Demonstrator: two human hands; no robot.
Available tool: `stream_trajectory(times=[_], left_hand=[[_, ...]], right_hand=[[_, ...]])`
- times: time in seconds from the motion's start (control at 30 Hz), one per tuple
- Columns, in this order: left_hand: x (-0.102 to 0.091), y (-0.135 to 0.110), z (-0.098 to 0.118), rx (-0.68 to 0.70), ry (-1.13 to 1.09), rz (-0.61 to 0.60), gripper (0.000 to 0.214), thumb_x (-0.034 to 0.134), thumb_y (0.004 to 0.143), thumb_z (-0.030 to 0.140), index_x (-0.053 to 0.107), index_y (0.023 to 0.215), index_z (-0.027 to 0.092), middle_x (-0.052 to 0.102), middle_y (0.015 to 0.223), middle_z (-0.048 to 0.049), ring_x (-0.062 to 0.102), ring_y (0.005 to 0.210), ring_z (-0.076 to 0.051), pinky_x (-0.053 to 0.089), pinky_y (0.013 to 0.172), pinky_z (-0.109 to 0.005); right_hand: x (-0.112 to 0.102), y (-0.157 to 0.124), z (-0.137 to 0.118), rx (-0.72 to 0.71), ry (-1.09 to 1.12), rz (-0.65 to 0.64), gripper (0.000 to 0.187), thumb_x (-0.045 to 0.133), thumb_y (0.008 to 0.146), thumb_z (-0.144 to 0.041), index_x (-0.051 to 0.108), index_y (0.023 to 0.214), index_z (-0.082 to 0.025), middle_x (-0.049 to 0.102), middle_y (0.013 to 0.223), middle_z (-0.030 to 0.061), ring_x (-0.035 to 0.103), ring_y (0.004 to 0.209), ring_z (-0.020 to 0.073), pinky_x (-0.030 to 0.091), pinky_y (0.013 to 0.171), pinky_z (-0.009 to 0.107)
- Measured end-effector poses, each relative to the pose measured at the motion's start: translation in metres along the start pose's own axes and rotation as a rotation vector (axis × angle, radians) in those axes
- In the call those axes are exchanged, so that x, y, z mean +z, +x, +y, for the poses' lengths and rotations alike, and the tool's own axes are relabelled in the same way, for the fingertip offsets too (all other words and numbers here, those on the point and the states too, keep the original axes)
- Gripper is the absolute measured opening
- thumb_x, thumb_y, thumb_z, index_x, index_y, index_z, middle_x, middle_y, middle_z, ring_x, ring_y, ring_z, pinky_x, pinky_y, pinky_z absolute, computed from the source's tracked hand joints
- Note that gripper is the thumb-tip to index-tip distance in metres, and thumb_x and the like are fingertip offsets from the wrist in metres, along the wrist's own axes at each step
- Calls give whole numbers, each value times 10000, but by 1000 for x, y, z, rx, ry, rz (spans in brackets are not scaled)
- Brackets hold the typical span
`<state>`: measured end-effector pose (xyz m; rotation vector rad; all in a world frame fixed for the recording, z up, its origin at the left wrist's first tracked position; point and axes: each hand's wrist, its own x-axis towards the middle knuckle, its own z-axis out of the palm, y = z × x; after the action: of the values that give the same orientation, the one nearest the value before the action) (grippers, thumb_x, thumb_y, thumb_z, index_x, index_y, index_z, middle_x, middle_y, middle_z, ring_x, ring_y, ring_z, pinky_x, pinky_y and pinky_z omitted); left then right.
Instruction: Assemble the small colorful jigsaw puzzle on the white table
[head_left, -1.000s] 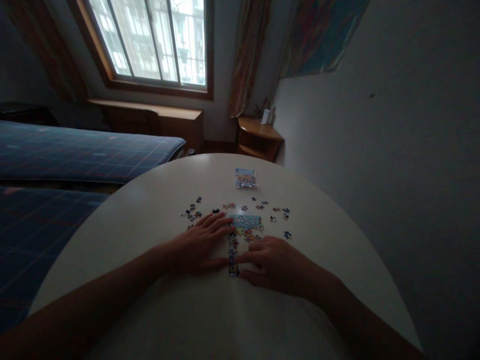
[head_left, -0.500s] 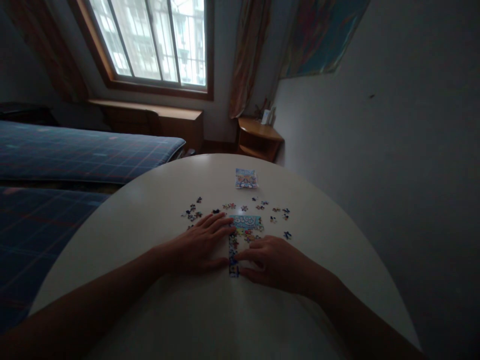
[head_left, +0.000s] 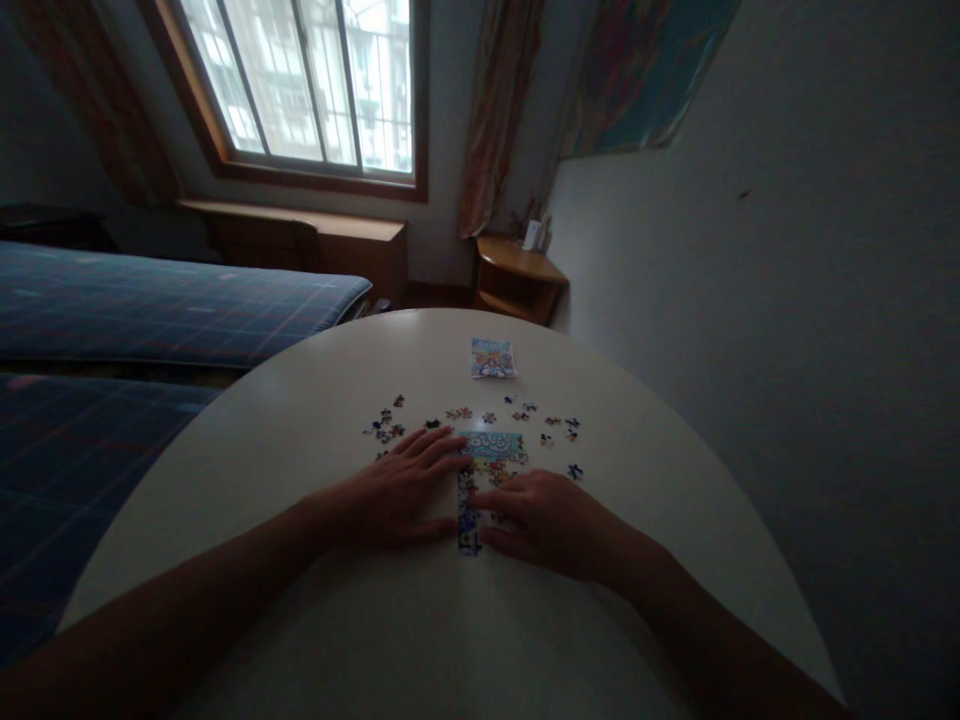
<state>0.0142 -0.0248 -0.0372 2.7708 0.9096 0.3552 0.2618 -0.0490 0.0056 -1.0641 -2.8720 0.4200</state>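
Observed a plaid mattress (head_left: 187,305) far to the left of the left hand (head_left: 397,485), past the edge of the round white table (head_left: 360,630). Located a cluster of loose jigsaw pieces (head_left: 385,435) on the table, just beyond the left hand. Held the left hand flat, palm down, with fingers spread. Rested two of its fingertips on the upper left corner of the partly assembled jigsaw (head_left: 493,446) and its thumb at the left edge. Found a short row of pieces (head_left: 458,413) just beyond the left fingertips. Located the jigsaw between the hands, with a blue lettered band beyond the right hand (head_left: 541,512) and a narrow column beside the left thumb. Identified a picture packet (head_left: 492,358) well beyond both hands. Held the right hand palm down, partly curled, with the index finger on the column and the thumb apart, near the column's right edge. Could not distinguish pressing from gripping there. Observed scattered pieces (head_left: 574,471) beyond the right hand.
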Motion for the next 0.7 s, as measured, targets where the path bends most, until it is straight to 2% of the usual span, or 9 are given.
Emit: stream_trajectory(times=[0.13, 0.37, 0.57, 0.7], left_hand=[[-1, 0, 1, 16, -16, 14, 688, 588, 897, 568, 383, 1458, 227, 339, 1581, -111, 228, 1487, -332, 202, 1217, -535], [-3, 0, 3, 29, -44, 36, 648, 607, 902, 513, 392, 1449, 240, 373, 1560, -114, 241, 1484, -333, 209, 1214, -546], [9, 5, -4, 7, -8, 97, 372, 479, 987, 286, 475, 1358, 256, 470, 1489, -66, 326, 1446, -283, 267, 1193, -522], [14, 11, -9, -10, 3, 164, 282, 479, 984, 241, 556, 1255, 264, 555, 1399, -45, 416, 1379, -263, 333, 1152, -505]], right_hand=[[3, 0, 2, 16, -40, 50, 345, 590, 943, -340, 633, 1270, -235, 757, 1039, 78, 705, 881, 210, 481, 797, 329], [6, 2, 5, 24, -68, 68, 289, 572, 951, -351, 652, 1211, -252, 757, 1009, 68, 702, 852, 197, 464, 770, 308], [6, 1, 6, 5, -86, 67, 281, 555, 960, -350, 657, 1205, -257, 747, 935, 51, 676, 780, 176, 437, 722, 291], [5, 1, 6, -11, -122, 64, 277, 549, 965, -351, 658, 1203, -263, 736, 900, 41, 649, 738, 160, 417, 701, 282]])
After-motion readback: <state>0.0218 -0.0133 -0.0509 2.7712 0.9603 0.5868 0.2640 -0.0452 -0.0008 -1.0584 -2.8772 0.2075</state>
